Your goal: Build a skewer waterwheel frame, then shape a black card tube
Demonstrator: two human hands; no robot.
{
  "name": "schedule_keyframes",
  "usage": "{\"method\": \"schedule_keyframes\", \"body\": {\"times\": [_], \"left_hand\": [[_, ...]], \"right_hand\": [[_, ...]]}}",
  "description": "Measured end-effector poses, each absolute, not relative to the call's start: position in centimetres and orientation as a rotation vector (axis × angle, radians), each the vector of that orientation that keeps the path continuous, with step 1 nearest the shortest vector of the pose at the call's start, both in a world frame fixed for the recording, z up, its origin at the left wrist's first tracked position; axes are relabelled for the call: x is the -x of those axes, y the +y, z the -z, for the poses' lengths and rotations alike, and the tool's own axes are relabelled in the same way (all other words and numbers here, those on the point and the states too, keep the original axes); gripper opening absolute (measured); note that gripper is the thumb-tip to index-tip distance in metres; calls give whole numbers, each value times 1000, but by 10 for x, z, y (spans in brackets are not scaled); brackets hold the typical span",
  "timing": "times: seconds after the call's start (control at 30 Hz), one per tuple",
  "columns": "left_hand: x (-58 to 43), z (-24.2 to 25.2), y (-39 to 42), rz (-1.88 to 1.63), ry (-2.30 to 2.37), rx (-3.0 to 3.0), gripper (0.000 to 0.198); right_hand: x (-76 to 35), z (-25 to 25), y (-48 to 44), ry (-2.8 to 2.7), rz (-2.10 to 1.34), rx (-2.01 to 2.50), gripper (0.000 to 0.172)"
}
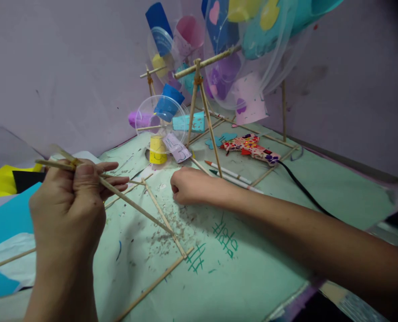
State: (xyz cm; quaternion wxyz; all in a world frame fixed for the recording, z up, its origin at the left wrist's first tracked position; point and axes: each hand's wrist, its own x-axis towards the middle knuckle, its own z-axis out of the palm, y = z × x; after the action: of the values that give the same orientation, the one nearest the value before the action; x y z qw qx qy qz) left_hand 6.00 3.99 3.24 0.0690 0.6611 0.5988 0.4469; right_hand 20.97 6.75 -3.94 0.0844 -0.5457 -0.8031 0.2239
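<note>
My left hand [71, 201] pinches a frame of thin wooden sticks [136, 206] at the joint where the sticks cross. One stick slants down from my fingers to the base sticks [158, 206] on the table. My right hand [192, 185] rests low over the table with its fingers curled into a fist; whatever may be inside is hidden. Just beyond it lie white markers [232, 172], one with an orange tip and one with a green tip. A glue gun [250, 148] covered in flowery material lies further right, its black cord trailing off.
A stick stand [205, 107] carries wheels of clear plastic discs [232, 85] and coloured paper cups in the corner. A smaller wheel [160, 127] is beside it. Blue paper [11, 223] lies at left. Pale green paper [252, 268], with drawn marks and brown specks, covers the table.
</note>
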Motion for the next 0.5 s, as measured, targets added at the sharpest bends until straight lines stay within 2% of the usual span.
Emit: {"method": "schedule_keyframes", "body": {"times": [0.5], "left_hand": [[-63, -37, 38, -1294, 1803, -1942, 27]], "right_hand": [[-206, 40, 68, -2380, -671, 1666, 24]]}}
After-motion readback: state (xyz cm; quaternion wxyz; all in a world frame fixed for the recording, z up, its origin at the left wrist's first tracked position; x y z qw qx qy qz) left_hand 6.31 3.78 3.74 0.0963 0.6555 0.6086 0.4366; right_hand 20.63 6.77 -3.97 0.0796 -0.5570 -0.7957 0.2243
